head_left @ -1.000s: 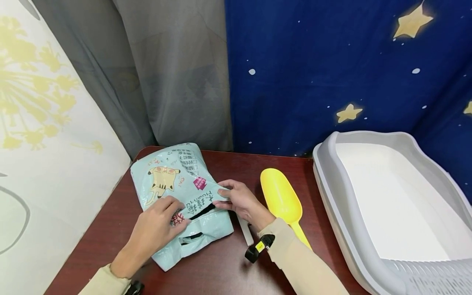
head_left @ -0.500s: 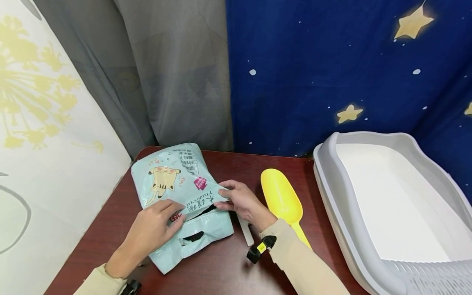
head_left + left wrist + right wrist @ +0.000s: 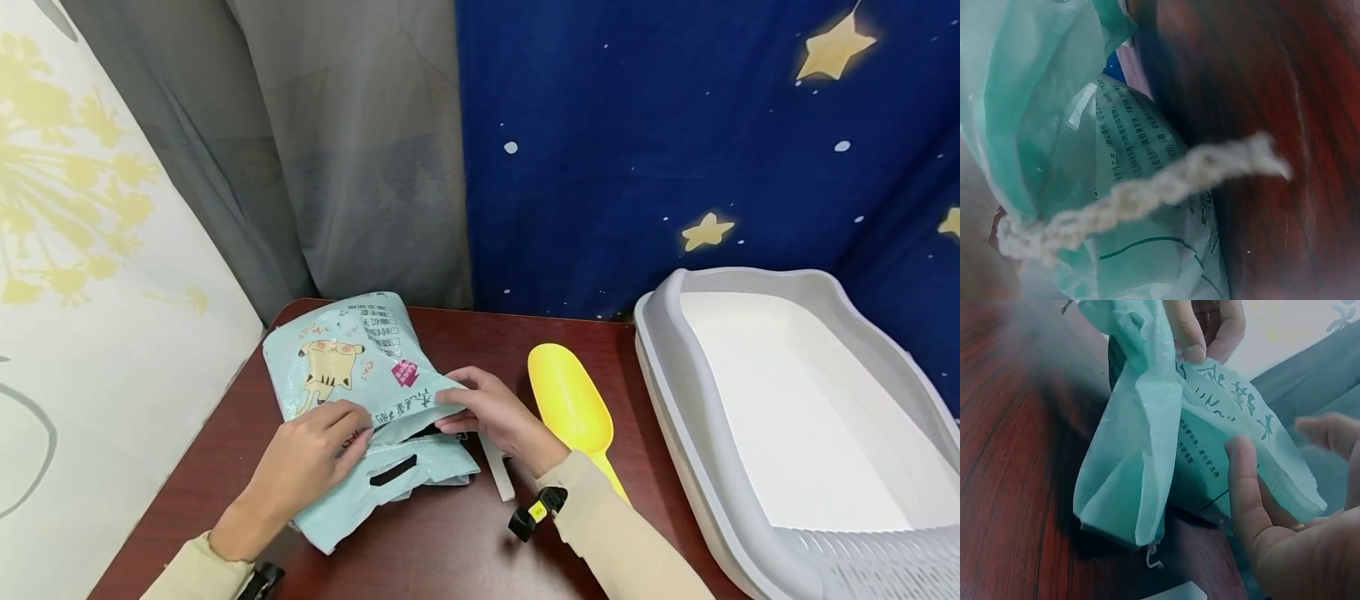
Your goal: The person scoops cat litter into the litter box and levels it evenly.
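Note:
A light blue printed plastic bag (image 3: pixel 330 354) with a cat drawing lies on the table at the left. My left hand (image 3: pixel 315 446) pinches its front panel beside the mouth; in the right wrist view the left thumb and fingers grip the panel. My right hand (image 3: pixel 495 412) holds the panel's right corner, thumb above and other fingers at the gap. The dark mouth gapes between this panel and the strip with the cut-out handle (image 3: pixel 393 471). In the left wrist view a blurred off-white braided cord (image 3: pixel 1147 194) crosses in front of the bag. The contents are hidden.
A yellow scoop (image 3: pixel 570 400) lies right of the right hand, its handle partly behind the forearm. A light grey bar (image 3: pixel 497 471) lies beside the bag, partly covered. A grey litter tray (image 3: pixel 686 375) with a white inside stands at the right. Curtains hang behind the table (image 3: pixel 465 333).
The front panel near the right hand has lifted and the mouth gapes differently. The handle strip has spread flatter toward the front. My left hand has shifted slightly left.

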Action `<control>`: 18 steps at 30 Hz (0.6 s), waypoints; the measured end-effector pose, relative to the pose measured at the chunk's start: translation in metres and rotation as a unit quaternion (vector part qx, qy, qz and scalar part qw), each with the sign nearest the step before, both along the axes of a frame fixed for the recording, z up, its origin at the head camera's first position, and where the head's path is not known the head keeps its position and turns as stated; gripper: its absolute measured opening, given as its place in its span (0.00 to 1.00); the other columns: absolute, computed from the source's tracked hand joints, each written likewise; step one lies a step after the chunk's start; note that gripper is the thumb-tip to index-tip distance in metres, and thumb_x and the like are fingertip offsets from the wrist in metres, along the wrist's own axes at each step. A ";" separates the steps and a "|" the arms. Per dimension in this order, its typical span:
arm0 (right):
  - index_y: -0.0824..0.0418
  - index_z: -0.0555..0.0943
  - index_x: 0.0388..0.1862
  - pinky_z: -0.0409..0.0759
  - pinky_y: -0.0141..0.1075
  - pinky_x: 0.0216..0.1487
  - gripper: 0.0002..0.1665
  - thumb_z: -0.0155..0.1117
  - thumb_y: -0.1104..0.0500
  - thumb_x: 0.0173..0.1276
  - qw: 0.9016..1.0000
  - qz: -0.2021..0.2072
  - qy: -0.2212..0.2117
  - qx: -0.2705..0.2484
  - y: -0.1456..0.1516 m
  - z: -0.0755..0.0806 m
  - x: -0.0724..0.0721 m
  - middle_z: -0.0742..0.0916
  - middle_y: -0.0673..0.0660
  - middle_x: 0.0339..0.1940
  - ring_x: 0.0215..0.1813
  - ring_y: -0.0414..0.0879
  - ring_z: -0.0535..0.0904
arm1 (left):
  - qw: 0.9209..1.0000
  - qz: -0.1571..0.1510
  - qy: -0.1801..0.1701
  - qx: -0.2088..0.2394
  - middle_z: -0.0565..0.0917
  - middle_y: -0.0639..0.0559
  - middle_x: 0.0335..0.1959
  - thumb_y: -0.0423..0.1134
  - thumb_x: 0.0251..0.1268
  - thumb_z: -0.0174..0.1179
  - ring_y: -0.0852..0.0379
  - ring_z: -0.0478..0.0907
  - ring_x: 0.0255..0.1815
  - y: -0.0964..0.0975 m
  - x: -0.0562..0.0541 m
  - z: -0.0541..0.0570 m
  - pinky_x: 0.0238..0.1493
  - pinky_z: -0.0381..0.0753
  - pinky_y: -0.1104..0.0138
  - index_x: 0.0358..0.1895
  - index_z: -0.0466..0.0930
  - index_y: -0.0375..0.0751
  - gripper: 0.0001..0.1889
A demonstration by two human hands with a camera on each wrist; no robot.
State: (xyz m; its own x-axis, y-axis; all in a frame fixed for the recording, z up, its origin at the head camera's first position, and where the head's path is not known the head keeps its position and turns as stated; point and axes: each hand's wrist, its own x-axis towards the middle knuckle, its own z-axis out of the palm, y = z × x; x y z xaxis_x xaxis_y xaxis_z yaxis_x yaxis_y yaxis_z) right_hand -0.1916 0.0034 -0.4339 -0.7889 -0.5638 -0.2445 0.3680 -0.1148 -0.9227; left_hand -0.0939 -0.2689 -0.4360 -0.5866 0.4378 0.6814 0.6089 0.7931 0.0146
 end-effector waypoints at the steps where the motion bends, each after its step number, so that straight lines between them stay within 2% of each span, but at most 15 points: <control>1: 0.70 0.74 0.68 0.92 0.41 0.46 0.26 0.70 0.67 0.74 1.000 0.005 0.008 -0.001 0.001 0.000 0.000 0.87 0.64 0.51 0.36 0.48 0.91 | 1.000 0.000 0.001 0.001 0.87 0.53 0.39 0.43 0.80 0.55 0.52 0.87 0.37 -0.001 0.000 0.000 0.35 0.89 0.52 0.38 0.88 0.42 0.14; 4: 0.71 0.73 0.68 0.92 0.42 0.48 0.31 0.71 0.69 0.69 0.999 0.018 0.031 0.003 0.003 -0.002 0.001 0.86 0.65 0.51 0.38 0.49 0.91 | 1.000 0.000 0.005 0.002 0.88 0.53 0.39 0.40 0.73 0.59 0.52 0.87 0.37 -0.002 -0.001 0.001 0.35 0.89 0.53 0.38 0.88 0.42 0.09; 7: 0.71 0.73 0.69 0.92 0.41 0.46 0.33 0.73 0.71 0.67 0.998 0.016 0.050 0.014 0.003 -0.003 0.001 0.86 0.65 0.50 0.36 0.49 0.90 | 1.000 0.002 0.004 0.003 0.88 0.53 0.39 0.40 0.71 0.60 0.51 0.87 0.37 -0.003 -0.001 0.002 0.35 0.89 0.53 0.38 0.88 0.42 0.09; 11: 0.71 0.75 0.67 0.91 0.36 0.39 0.30 0.73 0.71 0.68 0.997 -0.004 0.061 0.036 0.000 -0.003 0.002 0.87 0.64 0.44 0.31 0.45 0.89 | 1.000 0.002 0.007 0.009 0.88 0.52 0.39 0.40 0.73 0.58 0.52 0.87 0.37 -0.002 -0.001 0.003 0.35 0.89 0.53 0.38 0.88 0.41 0.10; 15: 0.71 0.76 0.66 0.89 0.33 0.34 0.28 0.72 0.72 0.69 0.996 -0.022 0.066 0.059 -0.002 -0.002 0.004 0.87 0.62 0.39 0.27 0.43 0.87 | 1.000 0.007 -0.002 0.015 0.88 0.51 0.39 0.43 0.80 0.54 0.52 0.87 0.38 0.000 0.000 0.006 0.36 0.89 0.53 0.38 0.88 0.40 0.16; 18: 0.70 0.77 0.66 0.89 0.33 0.32 0.29 0.72 0.72 0.67 0.994 -0.024 0.078 0.074 -0.002 -0.003 0.005 0.87 0.62 0.38 0.26 0.43 0.86 | 1.000 0.011 -0.010 0.018 0.89 0.51 0.38 0.46 0.83 0.50 0.52 0.87 0.38 0.001 0.001 0.008 0.35 0.89 0.52 0.38 0.88 0.39 0.20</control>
State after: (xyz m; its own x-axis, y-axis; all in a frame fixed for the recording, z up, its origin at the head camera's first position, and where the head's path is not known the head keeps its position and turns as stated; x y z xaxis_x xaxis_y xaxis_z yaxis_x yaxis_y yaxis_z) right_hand -0.1870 0.0017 -0.4365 -0.8494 -0.4910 -0.1934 0.2157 0.0115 -0.9764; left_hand -0.0931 -0.2684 -0.4277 -0.6096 0.3993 0.6849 0.5902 0.8053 0.0558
